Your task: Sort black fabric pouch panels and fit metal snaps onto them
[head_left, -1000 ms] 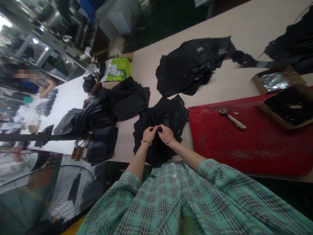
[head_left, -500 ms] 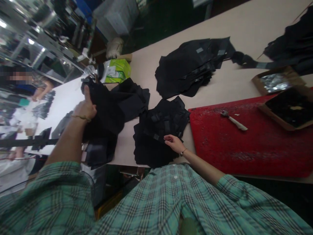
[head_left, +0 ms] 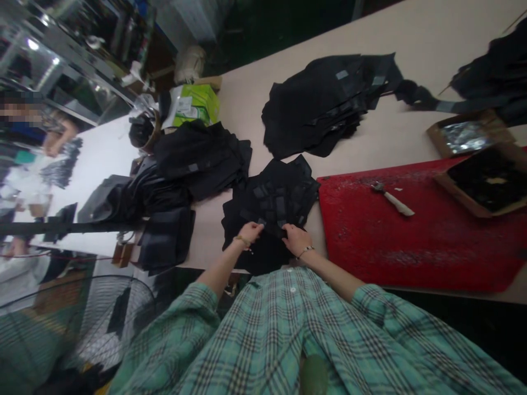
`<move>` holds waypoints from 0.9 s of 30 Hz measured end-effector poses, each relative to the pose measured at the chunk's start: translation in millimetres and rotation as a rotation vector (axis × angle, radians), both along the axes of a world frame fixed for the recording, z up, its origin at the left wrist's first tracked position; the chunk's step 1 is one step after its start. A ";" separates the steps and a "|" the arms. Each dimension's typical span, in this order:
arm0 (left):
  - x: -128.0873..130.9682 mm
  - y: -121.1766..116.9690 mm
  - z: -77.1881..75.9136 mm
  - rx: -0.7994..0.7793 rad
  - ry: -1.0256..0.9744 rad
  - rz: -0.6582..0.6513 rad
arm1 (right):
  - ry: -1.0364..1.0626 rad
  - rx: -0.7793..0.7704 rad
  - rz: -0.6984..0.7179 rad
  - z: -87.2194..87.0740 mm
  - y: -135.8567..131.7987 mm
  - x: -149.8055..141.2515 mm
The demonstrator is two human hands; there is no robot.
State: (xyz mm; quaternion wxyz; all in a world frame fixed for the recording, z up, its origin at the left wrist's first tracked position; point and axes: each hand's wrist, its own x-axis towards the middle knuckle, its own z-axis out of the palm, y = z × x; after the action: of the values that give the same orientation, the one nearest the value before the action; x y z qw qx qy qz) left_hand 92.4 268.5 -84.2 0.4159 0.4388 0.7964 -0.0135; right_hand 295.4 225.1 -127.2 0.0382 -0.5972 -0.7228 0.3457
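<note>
My left hand [head_left: 251, 232] and my right hand [head_left: 298, 240] are close together over the near edge of the middle pile of black fabric pieces [head_left: 247, 206]. The fingers of both are pinched at a black fabric strip [head_left: 272, 227], one hand at each end. Small grey patches show near the fingertips. More short black strips [head_left: 269, 200] lie spread on top of this pile. Dark on dark, the strip's outline is hard to make out.
Left of me lies another black fabric stack [head_left: 201, 159]; a further stack [head_left: 313, 107] lies beyond. On the right, a red board [head_left: 411, 247] carries a small metal-headed tool [head_left: 393, 200] and an open box [head_left: 489, 181]. A wire fan guard [head_left: 119, 312] stands low left. Another person [head_left: 60, 131] is far left.
My left hand has come from the left stack, where it held up black fabric, to the middle pile beside my right hand. That fabric now lies flat on the left stack.
</note>
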 end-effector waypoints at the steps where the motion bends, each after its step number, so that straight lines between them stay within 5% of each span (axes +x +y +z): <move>1: 13.4 -17.5 -14.7 -0.009 -0.026 0.036 | 0.003 -0.009 0.016 -0.1 -0.4 -2.8; 5: 31.4 -45.3 -35.6 0.076 -0.079 0.249 | 0.160 0.011 0.254 8.1 -12.1 -21.7; 8: 6.1 -41.1 -18.6 0.144 0.050 0.261 | 0.384 0.019 0.523 20.8 -25.0 -37.2; 10: -26.3 -38.4 7.1 0.169 0.140 0.265 | 0.530 -0.009 0.561 26.2 -30.0 -42.1; 14: -90.9 -41.2 73.2 0.395 0.518 0.264 | 0.733 -0.291 0.130 18.4 -29.1 -36.4; 17: -93.9 -46.1 95.3 0.515 0.753 0.051 | 0.837 -0.627 -0.258 4.6 -26.8 -27.3; 19: -67.5 -50.3 83.4 0.435 0.688 -0.165 | 0.870 -0.756 -0.417 -1.5 -26.9 -23.1; 22: -10.9 -59.5 36.9 0.238 0.475 -0.402 | 0.922 -0.813 -0.537 -4.6 -27.9 -21.8; 25: 27.9 -70.5 -9.7 0.160 0.338 -0.409 | 0.966 -0.839 -0.619 -6.7 -26.3 -24.7; 27: 35.8 -75.5 -27.6 0.181 0.323 -0.346 | 0.969 -0.850 -0.656 -9.5 -23.8 -27.1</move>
State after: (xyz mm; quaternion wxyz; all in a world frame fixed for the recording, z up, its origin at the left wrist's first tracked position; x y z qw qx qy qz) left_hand 128.2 193.0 -111.8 0.2338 0.5962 0.7635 -0.0830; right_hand 268.2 201.4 -136.7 0.2206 -0.5264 -0.2113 0.7935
